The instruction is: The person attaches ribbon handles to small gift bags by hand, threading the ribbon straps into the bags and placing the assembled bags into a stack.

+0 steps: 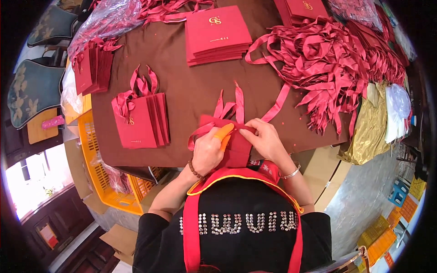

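Note:
My left hand [208,150], with orange finger covers on its fingertips, grips the left side of a red paper gift bag [237,150] at the near table edge. My right hand [267,141] pinches the bag's top edge on the right. Red ribbon handles [232,107] stick up from the bag and loop beside my left hand. A set of finished red bags with ribbon handles [140,119] lies to the left on the brown tablecloth [191,86].
A stack of flat red bags [217,34] lies at the back centre, another [302,9] at the back right. A big heap of red ribbons [339,63] fills the right side. More red bags [93,66] stand at the left. A yellow crate [98,154] sits beside the table.

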`<control>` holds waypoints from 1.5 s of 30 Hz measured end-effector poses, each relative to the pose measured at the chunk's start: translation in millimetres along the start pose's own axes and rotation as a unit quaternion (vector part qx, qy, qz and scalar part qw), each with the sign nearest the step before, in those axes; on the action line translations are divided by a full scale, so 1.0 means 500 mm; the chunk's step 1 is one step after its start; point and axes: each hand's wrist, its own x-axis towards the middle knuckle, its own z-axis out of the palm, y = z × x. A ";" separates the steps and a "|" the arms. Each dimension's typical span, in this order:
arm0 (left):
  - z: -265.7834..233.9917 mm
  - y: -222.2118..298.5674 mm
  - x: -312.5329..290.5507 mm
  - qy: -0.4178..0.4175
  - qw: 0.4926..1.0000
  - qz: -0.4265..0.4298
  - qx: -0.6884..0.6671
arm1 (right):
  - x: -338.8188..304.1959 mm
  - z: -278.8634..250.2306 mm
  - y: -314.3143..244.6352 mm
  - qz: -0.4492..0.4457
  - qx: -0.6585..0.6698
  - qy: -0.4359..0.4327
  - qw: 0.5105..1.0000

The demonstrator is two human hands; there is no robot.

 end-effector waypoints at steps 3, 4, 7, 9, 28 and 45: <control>0.005 -0.010 0.004 0.061 0.997 0.034 -0.025 | -0.002 -0.010 0.009 0.051 0.119 -0.060 0.990; 0.003 -0.011 0.006 0.061 0.997 0.032 -0.025 | -0.002 -0.013 0.005 0.051 0.119 -0.061 0.990; -0.005 -0.002 0.013 0.056 0.998 0.031 -0.022 | 0.000 -0.025 -0.014 0.118 0.197 -0.096 0.968; -0.003 0.008 0.019 0.049 0.998 0.024 -0.009 | 0.000 -0.025 -0.016 0.130 0.208 -0.100 0.964; 0.030 0.031 0.003 0.064 0.998 0.022 -0.001 | -0.028 -0.013 -0.011 0.103 0.209 -0.106 0.967; -0.055 0.041 0.036 0.022 0.965 0.197 0.170 | -0.036 -0.005 -0.013 -0.080 0.058 -0.011 0.995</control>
